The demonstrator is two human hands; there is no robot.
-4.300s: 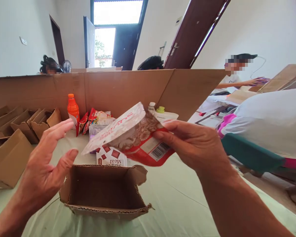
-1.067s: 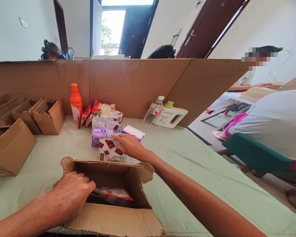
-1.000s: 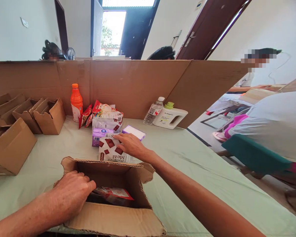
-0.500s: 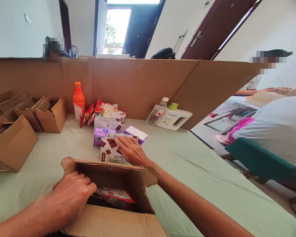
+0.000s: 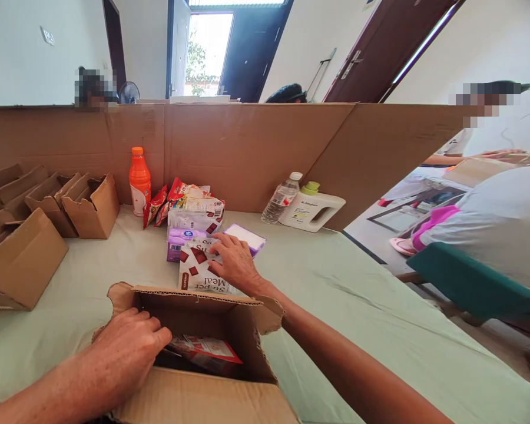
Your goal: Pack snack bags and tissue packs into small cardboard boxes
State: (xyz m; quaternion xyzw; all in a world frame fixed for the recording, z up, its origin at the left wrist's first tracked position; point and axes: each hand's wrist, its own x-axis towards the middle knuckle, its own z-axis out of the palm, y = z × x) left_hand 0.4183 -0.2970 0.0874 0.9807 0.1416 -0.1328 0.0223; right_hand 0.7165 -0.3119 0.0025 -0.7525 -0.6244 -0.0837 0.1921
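Meal pouch (image 5: 195,272) likely light, floppy, slick — pinch top edge; my right hand (image 5: 237,263) splayed at it, left hand (image 5: 133,346) gripping box (image 5: 212,400).

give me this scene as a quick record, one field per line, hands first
left hand: curled over the left wall of the open cardboard box
right hand: at the white pouch, thumb and fingers apart
inside box: red-edged packet
beyond pouch: purple pack, red snack packets
near cardboard screen: orange bottle, clear bottle, white jug with green cap
far left: more cardboard boxes
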